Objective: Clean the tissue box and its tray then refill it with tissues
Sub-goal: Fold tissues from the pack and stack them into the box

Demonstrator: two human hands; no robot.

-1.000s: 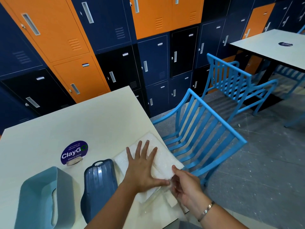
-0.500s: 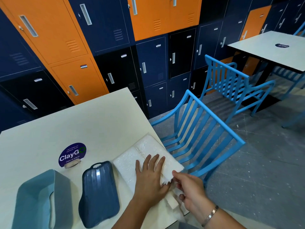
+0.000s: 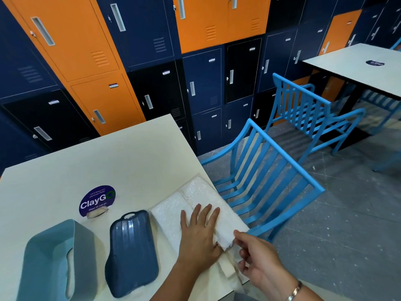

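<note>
A pack of white tissues (image 3: 173, 213) in clear wrap lies near the table's right edge. My left hand (image 3: 198, 237) lies flat on it, fingers spread, pressing it down. My right hand (image 3: 258, 257) pinches the torn end of the wrap at the pack's near corner. The light blue tissue box cover (image 3: 54, 261) lies upside down at the near left, its slot showing. Its dark blue tray (image 3: 132, 250) lies between the cover and the tissues.
A round purple "ClayGo" sticker (image 3: 97, 199) is on the cream table (image 3: 104, 161). A blue slatted chair (image 3: 264, 177) stands right beside the table's edge, another chair and a second table farther right. Orange and navy lockers fill the back wall.
My left hand slid toward me along the pack and now presses nearer its near end. My right hand has kept its pinch at the torn corner.
</note>
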